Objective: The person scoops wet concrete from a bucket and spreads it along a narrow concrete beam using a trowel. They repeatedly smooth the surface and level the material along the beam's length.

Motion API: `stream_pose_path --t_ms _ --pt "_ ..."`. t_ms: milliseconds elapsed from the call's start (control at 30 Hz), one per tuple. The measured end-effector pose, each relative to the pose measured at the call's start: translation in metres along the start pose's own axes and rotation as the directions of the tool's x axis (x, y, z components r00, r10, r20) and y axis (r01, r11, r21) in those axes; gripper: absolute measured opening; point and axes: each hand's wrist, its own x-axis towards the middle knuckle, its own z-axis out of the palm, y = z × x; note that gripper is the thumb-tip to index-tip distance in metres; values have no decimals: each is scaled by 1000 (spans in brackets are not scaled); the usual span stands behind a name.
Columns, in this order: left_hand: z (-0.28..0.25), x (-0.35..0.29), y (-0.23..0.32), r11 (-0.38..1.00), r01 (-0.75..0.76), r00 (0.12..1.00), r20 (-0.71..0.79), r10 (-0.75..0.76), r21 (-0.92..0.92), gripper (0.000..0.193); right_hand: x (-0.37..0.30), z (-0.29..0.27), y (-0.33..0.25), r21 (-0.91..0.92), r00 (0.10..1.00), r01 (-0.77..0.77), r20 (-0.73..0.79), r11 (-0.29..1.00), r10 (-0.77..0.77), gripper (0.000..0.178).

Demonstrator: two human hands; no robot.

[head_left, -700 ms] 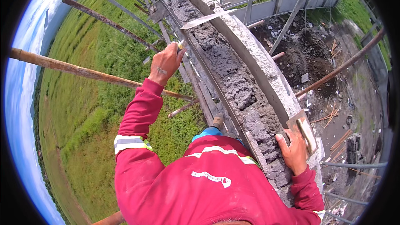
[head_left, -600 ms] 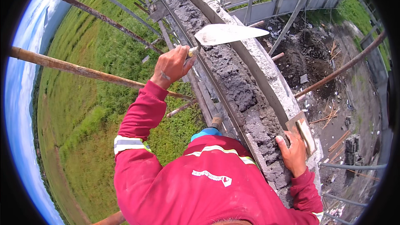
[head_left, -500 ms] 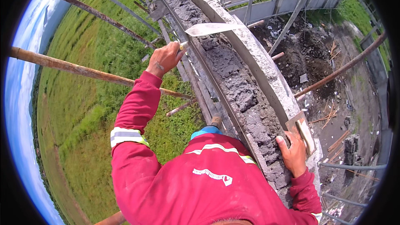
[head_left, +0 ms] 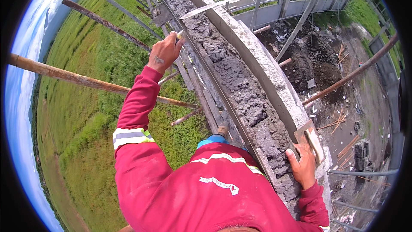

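Observation:
My left hand (head_left: 166,51) is closed around the handle of a pointed masonry trowel (head_left: 199,11). The trowel's blade, seen nearly edge-on, is above the rough grey mortar (head_left: 234,71) that fills the channel along the wall top. My right hand (head_left: 303,165) leans on the wall top close to my body, thumb stretched out over the mortar. Its fingers touch the metal plate of a rectangular plastering float (head_left: 307,134) with a pale handle, lying on the concrete ledge (head_left: 279,81); their tips are partly hidden.
Left of the wall, narrow planks (head_left: 201,94) run beside it, and a shoe (head_left: 223,129) shows there. Rusty poles (head_left: 98,79) stick out over grass far below. To the right, lower ground holds rubble (head_left: 311,83), sticks and slanting props (head_left: 302,21).
My left hand has moved slightly up and left with the trowel. The blade has turned from showing its broad face to nearly edge-on. My right hand and the float have hardly moved.

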Motion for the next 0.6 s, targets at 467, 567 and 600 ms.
stream_pose_path --t_ms 467,567,600 --pt "13 9 -18 999 -51 994 102 50 5 43 4 0 -1 97 992 -116 65 989 110 55" --pt "12 25 -29 983 171 981 83 -176 68 40 4 1 -2 78 997 -69 27 995 67 53" --pt "12 30 -32 989 147 988 -40 -146 21 40 5 1 -3 67 999 -48 7 997 48 53"
